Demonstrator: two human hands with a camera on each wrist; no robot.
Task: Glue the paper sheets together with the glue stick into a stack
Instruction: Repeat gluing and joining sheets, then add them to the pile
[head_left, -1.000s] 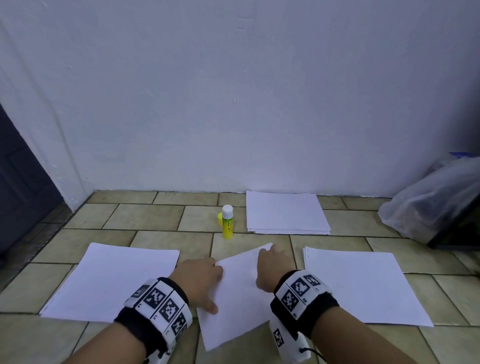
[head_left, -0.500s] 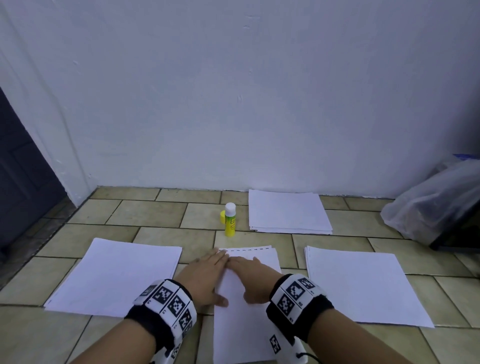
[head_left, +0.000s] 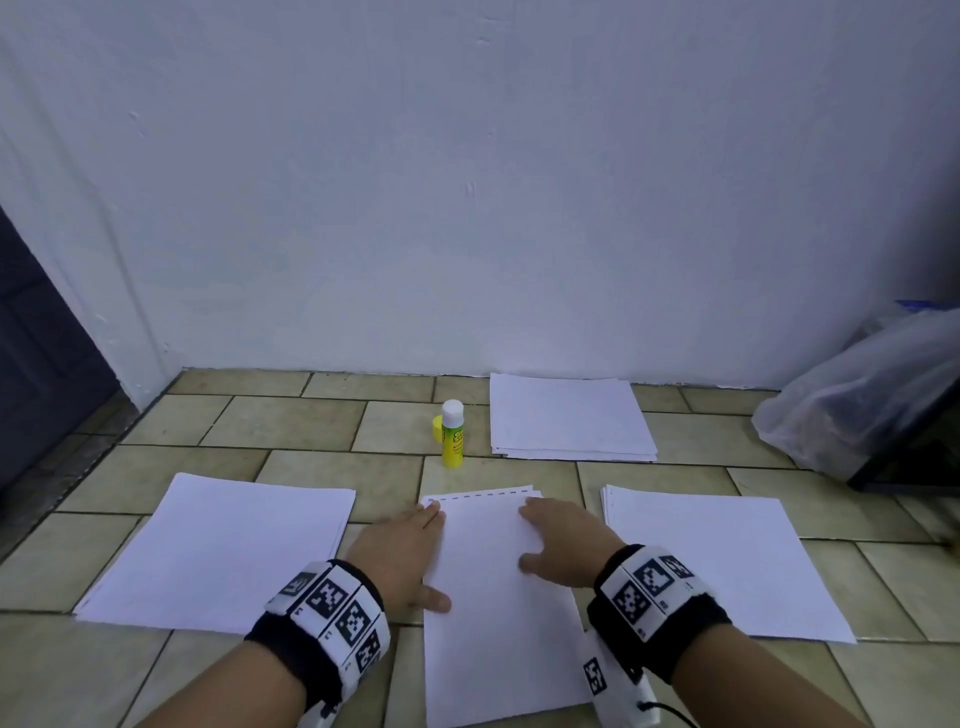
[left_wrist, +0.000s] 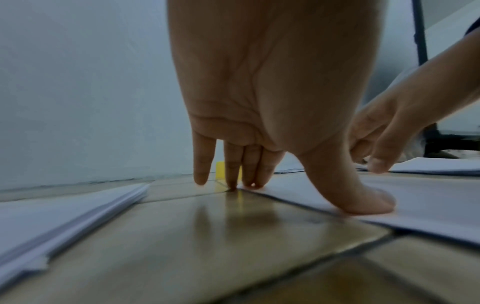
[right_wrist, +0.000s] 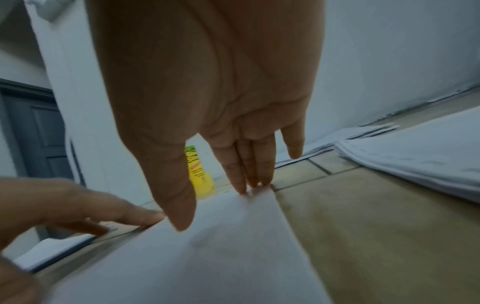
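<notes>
Left hand (left_wrist: 262, 98) fills centre, fingers straight, pointing down to tiled floor (left_wrist: 233, 246). Thumb (left_wrist: 358, 197) presses edge of paper sheet (left_wrist: 428, 209) at 4 o'clock; two fingertips touch its far corner. Right hand (left_wrist: 389, 131) at 3 o'clock, fingers relaxed. Paper pile (left_wrist: 64, 216) at 8 o'clock. Yellow glue stick (left_wrist: 220, 169) partly hidden behind fingers.

The middle sheet (head_left: 498, 597), skewed a second ago, now lies square to the floor tiles. The left hand (head_left: 400, 558) and right hand (head_left: 563, 545), close together at its top moments before, have spread apart to its left and right edges, fingers flat.
</notes>
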